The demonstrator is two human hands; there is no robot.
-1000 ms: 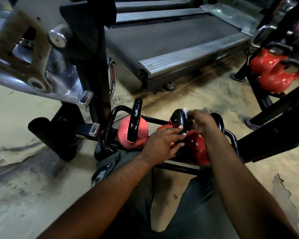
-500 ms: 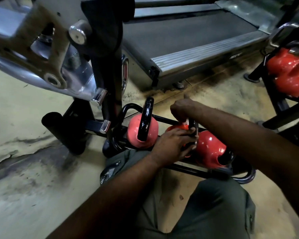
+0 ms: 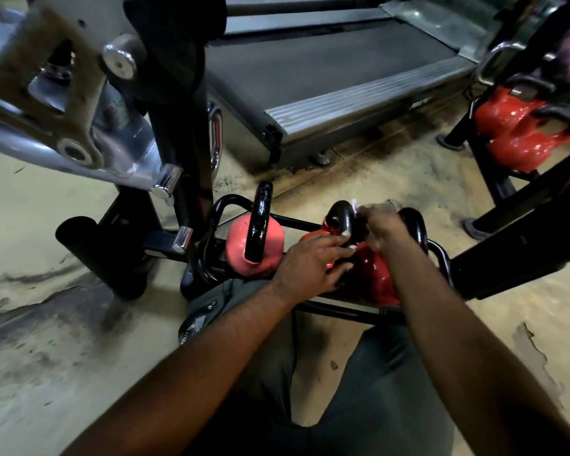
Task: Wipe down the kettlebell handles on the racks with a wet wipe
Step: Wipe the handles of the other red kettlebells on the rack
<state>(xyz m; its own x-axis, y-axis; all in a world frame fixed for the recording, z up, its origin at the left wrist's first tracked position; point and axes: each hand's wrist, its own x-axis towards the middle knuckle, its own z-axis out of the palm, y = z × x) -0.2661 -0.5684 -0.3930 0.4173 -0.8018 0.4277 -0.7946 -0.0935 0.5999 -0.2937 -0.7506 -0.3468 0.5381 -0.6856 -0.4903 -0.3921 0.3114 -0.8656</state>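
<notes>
the right hand (image 3: pixel 380 225) curls round the top of the middle kettlebell handle (image 3: pixel 341 217), pinching a white wet wipe (image 3: pixel 354 205) against it. the left hand (image 3: pixel 310 264) lies just below and left, fingers nearly straight, tips touching the handle's base. a pink kettlebell (image 3: pixel 237 248) sits left of both hands on the low rack (image 3: pixel 343 312)

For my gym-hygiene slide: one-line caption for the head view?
Right hand presses a white wipe to the middle kettlebell's black handle while the left hand rests on it.
</notes>
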